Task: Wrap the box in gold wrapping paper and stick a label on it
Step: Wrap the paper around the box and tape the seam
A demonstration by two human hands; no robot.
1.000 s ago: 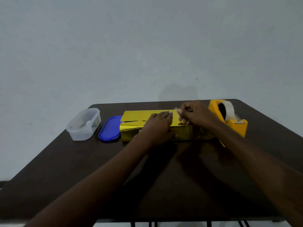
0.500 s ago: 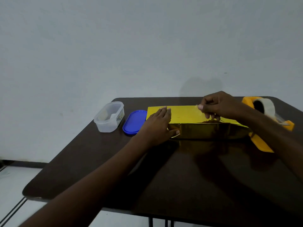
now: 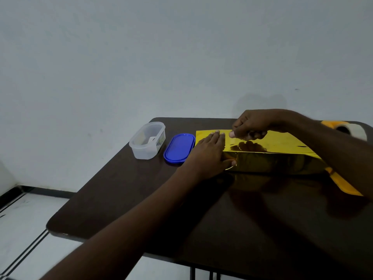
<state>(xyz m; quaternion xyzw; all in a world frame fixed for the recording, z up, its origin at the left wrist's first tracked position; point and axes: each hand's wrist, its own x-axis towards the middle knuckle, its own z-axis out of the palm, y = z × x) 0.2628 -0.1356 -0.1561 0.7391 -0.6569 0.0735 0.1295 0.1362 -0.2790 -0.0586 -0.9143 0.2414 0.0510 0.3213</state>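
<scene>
A clear tub [image 3: 147, 140] stands open at the table's [image 3: 125, 199] far left, holding something pale that is too dim to identify. Its blue lid [image 3: 179, 148] lies flat just beside it.

The left hand [image 3: 209, 156] lies flat with straight fingers on the left end of the box [image 3: 278, 156], the thumb down on its near face. The right hand [image 3: 252, 125] is curled above the top, pinching something small I cannot make out.

The box, covered in gold paper [image 3: 272, 141], lies on the far right of the table, its long axis running left to right. A yellow tape dispenser [image 3: 343, 129] sits behind the right forearm.
</scene>
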